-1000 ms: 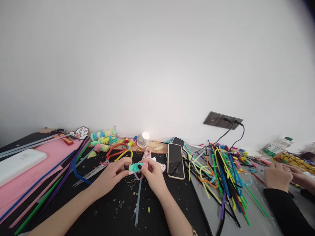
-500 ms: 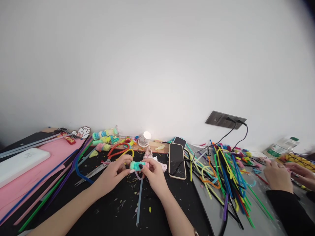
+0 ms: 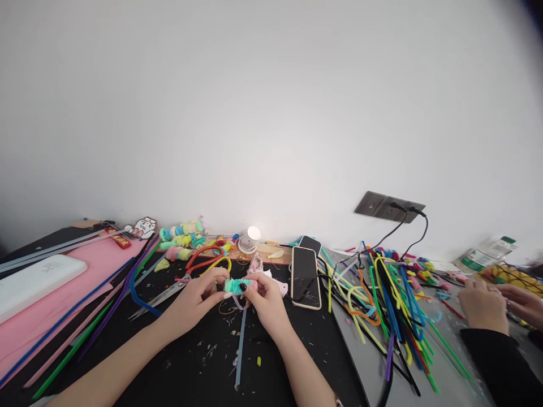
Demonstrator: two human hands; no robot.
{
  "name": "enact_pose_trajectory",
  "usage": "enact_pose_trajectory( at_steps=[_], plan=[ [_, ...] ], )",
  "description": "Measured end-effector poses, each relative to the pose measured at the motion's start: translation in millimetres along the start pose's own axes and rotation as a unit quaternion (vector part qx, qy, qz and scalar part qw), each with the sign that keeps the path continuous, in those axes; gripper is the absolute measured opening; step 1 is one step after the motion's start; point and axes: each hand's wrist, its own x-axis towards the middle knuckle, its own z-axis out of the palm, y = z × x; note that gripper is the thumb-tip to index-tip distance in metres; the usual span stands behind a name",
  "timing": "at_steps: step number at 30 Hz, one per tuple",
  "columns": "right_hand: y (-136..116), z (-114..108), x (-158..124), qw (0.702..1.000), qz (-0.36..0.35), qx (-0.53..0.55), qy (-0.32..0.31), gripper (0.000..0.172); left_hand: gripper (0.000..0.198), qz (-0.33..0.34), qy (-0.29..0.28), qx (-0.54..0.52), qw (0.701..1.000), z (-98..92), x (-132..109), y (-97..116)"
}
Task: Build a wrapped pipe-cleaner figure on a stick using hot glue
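**Head view — both hands pinched on a mint coil**

Small white tub far by the wall, contents not readable. Left hand and right hand are both narrow, fingertips gripping the ends of a mint-green pipe-cleaner coil — centre, just above the black mat. A grey-blue stem trails from it toward the near edge. Phone just right, scissors left.

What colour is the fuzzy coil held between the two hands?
The coil is mint green, pink at the end by the right hand; seen best in the head view.
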Motion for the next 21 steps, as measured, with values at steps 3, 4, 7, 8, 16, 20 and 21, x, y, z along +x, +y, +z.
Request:
enact_pose_trajectory(
  at_steps=[3,4,7,8,16,20,21],
  plan=[
    [-0.6,-0.1,0.1,1.000,0.004,-0.004,0.003,0.023,0.022,0.005,-0.008,0.007,1.000,-1.3,0.3,2.0],
    [-0.9,-0.1,0.2,1.000,0.006,-0.007,0.004,0.024,0.022,0.008,-0.010,0.009,1.000,-1.7,0.4,2.7],
    [-1.6,0.1,0.4,1.000,0.007,-0.013,0.007,0.024,0.021,0.006,-0.016,0.015,1.000,-2.8,0.7,4.7],
    [-1.7,0.2,0.4,1.000,0.007,-0.013,0.006,0.024,0.021,0.001,-0.019,0.017,1.000,-3.0,0.8,5.5],
    [-0.3,-0.6,-0.4,1.000,-0.003,-0.005,0.005,0.020,0.019,-0.034,-0.062,0.014,0.997,-4.4,1.0,11.5],
    [-0.9,-0.9,-0.3,1.000,-0.004,-0.003,0.004,0.020,0.018,-0.040,-0.067,0.011,0.997,-5.2,2.1,13.1],
    [-1.0,-1.0,-0.3,1.000,-0.003,-0.005,0.005,0.019,0.018,-0.041,-0.069,0.009,0.997,-5.4,2.2,13.7]
  ],
)
